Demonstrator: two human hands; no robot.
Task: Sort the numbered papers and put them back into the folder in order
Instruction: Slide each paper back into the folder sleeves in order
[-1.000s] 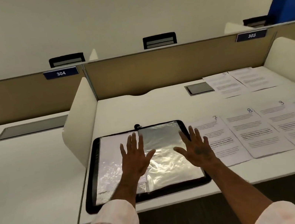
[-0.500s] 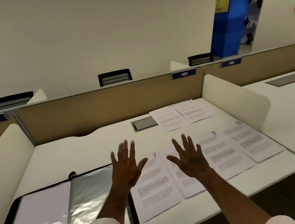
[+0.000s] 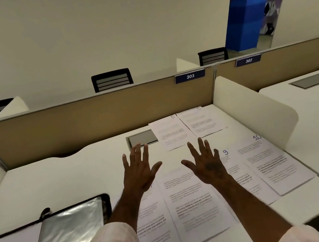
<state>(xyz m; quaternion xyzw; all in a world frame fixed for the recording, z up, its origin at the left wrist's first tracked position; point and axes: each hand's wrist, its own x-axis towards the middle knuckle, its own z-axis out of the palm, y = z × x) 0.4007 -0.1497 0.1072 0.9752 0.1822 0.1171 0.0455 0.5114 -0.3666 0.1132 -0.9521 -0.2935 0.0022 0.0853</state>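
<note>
An open black folder [image 3: 105, 204] with shiny plastic sleeves lies at the lower left of the desk. A near row of printed sheets runs to its right, among them paper 9 [image 3: 234, 169] and paper 10 [image 3: 271, 161]. Farther back lie paper 5 [image 3: 172, 133] and another sheet [image 3: 202, 122] beside it. My left hand [image 3: 139, 170] and my right hand [image 3: 206, 163] hover with fingers spread above the near row, holding nothing. My forearms cover the numbers on two of the near sheets.
The white desk [image 3: 69, 178] is bounded by a tan back partition [image 3: 91, 121] and a white side divider [image 3: 254, 113] on the right. A grey cable hatch [image 3: 142, 138] sits behind my left hand. A neighbouring desk lies to the right.
The view has swung right, away from the folder. Both hands moved from over the folder's sleeves to above the row of papers, staying spread and empty.
</note>
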